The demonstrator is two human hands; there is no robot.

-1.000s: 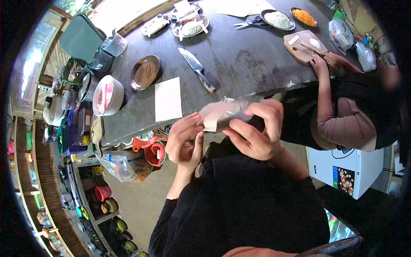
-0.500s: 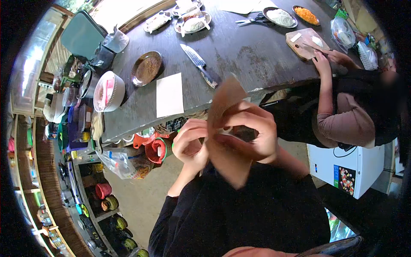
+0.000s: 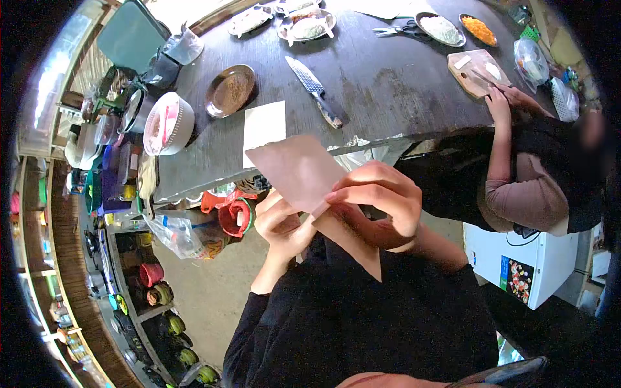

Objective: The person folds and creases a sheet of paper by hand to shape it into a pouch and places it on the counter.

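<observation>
Both hands sit close together in front of my chest, below the table edge. Head view, the only one I have: right hand (image 3: pixel 378 207) curls its fingers around a pinkish-brown sheet of paper (image 3: pixel 299 169), thumb and forefinger pinching the sheet's lower edge where it bends. Left hand (image 3: pixel 281 223) is cupped just beneath, fingers bent up against the underside; I cannot tell whether it actually grips the paper or only supports it. A second flap of the same paper hangs down under the right hand, so the sheet looks folded or creased once, the upper flap standing up toward the table.

My judgement: the folding looks partly done. One crease is in, the flaps are not yet aligned or flattened, and nothing is set down.

Farther out on the dark table (image 3: pixel 388 84): a white sheet (image 3: pixel 262 126) lies flat near the edge, a knife (image 3: pixel 315 90) beyond it, a round metal plate (image 3: pixel 229 90) to its left, a white bowl (image 3: pixel 167 123) further left. At the far right another person's hands (image 3: pixel 501 97) work at a wooden cutting board (image 3: pixel 477 71), well apart from mine.
</observation>
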